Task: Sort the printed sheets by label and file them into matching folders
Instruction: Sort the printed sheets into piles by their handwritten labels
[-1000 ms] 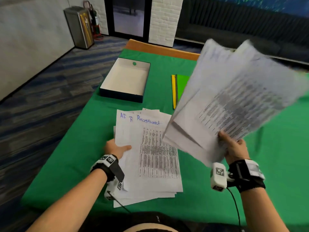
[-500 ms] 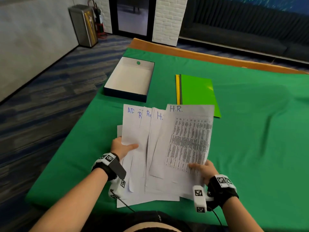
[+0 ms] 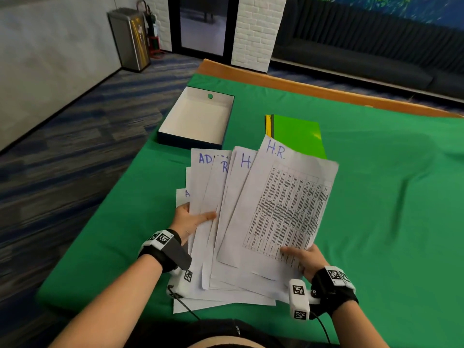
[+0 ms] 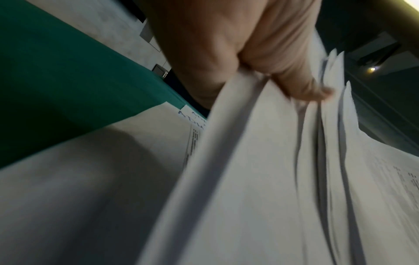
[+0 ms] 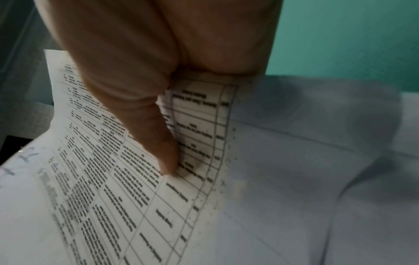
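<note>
A fan of white printed sheets (image 3: 251, 209) is held over the green table near its front edge. Blue handwritten labels show at their tops: "AD", "R", "H" and, on the top sheet (image 3: 283, 207), "H.R.". My left hand (image 3: 193, 219) grips the fan's left part, thumb (image 4: 294, 86) lying on the "AD" sheet. My right hand (image 3: 301, 254) pinches the bottom right corner of the "H.R." sheet, thumb (image 5: 158, 143) pressed on its printed table. A few more sheets (image 3: 221, 301) lie flat beneath. Green and yellow folders (image 3: 296, 134) lie stacked just beyond the fan.
An open shallow box (image 3: 198, 116) with a white inside and dark walls stands at the back left. The green cloth (image 3: 389, 197) stretches bare to the right. The table's left edge (image 3: 113, 197) drops to carpeted floor, and a wooden rim (image 3: 301, 89) runs along the back.
My right hand has come down from high on the right, bringing its sheets onto the fan. The fan has since tilted slightly right, with the "H.R." sheet on top.
</note>
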`<state>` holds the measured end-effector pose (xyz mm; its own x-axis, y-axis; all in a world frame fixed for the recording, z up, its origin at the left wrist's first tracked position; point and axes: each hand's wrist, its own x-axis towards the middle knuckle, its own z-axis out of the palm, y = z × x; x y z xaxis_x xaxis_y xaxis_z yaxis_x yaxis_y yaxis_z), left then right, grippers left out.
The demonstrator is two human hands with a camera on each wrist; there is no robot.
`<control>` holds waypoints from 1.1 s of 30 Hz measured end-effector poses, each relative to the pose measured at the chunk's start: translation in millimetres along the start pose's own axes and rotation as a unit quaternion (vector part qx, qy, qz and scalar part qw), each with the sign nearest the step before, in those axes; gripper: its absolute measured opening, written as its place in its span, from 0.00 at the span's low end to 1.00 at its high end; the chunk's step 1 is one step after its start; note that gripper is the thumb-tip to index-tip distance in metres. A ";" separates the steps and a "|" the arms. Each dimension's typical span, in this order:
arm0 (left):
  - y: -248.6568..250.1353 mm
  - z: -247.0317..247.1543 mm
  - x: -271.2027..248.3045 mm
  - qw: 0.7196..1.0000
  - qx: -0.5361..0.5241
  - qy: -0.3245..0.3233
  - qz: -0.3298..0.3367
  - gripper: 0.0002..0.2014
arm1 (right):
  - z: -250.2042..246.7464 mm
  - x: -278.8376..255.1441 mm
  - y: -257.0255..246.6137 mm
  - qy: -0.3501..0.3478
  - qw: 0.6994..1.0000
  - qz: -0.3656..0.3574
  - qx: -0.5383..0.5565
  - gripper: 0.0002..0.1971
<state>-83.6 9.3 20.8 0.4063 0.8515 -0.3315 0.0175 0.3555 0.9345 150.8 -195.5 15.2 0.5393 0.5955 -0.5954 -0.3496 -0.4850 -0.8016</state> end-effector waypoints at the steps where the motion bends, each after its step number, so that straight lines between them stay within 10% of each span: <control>1: -1.8 -1.2 3.2 1.000 -0.009 0.006 -0.005 0.13 | -3.2 1.9 2.1 0.013 1.000 -0.001 0.004 0.31; 9: -16.0 -19.5 21.5 0.999 0.014 0.043 -0.011 0.15 | -31.3 6.4 8.8 0.090 0.996 -0.002 -0.005 0.27; 25: -42.5 0.2 19.1 0.985 0.158 0.063 -0.028 0.36 | -3.3 -3.9 11.5 0.033 0.987 0.020 -0.155 0.15; 28: -44.8 4.0 10.6 0.956 0.273 0.090 0.057 0.48 | 2.3 -5.1 15.2 0.038 0.985 0.002 -0.167 0.18; 33: -45.3 15.5 -3.2 0.873 0.470 0.048 0.122 0.34 | 1.2 -0.5 24.1 0.065 0.982 -0.015 -0.179 0.22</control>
<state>-71.5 -15.5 -18.4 0.4249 0.9021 -0.0756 0.7012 -0.2752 0.6577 141.1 -206.7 -3.8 0.6462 0.5385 -0.5408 -0.0528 -0.6754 -0.7356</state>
